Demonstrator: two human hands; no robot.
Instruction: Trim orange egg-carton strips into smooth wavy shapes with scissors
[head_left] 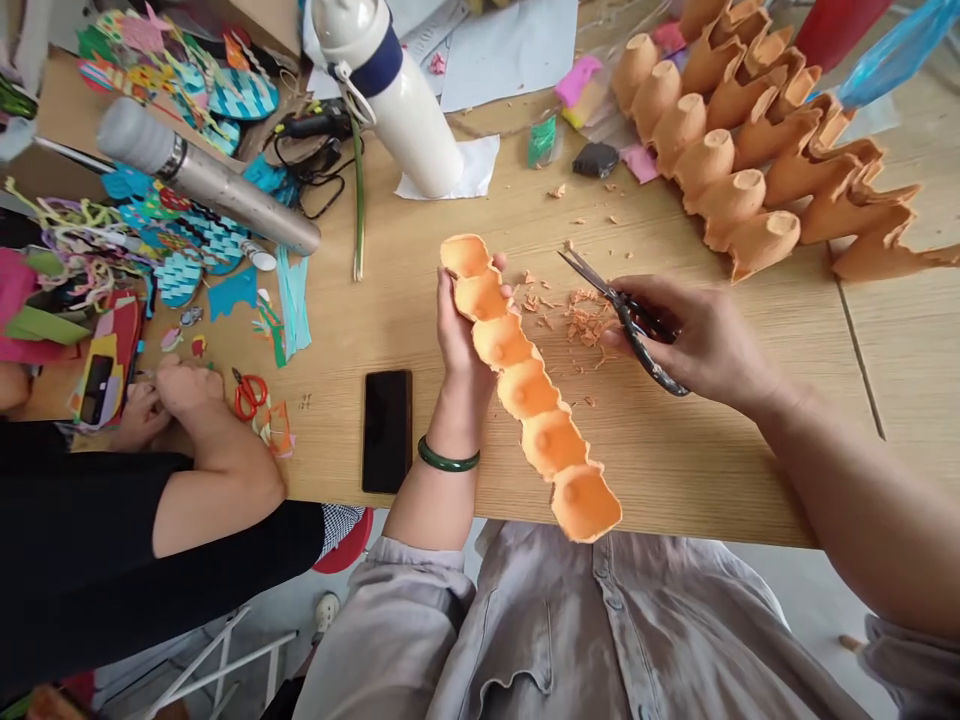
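My left hand (pixel 463 325) is wrapped around the upper part of an orange egg carton strip (pixel 525 388), a single row of cups with their hollow sides up. The strip slants down to the right, its lower end over the table's front edge. In my right hand (pixel 701 335) is a pair of dark-handled scissors (pixel 637 335), blades pointing up and left, apart from the strip. Orange trimmings (pixel 589 318) lie scattered on the table between the strip and the scissors.
More orange egg carton rows (pixel 720 170) stand at the back right. A white bottle (pixel 397 100) and a steel flask (pixel 210 175) stand farther back. A black phone (pixel 387 430) lies left of my forearm. Red-handled scissors (pixel 249 393) lie near a co-worker's hands (pixel 180 388).
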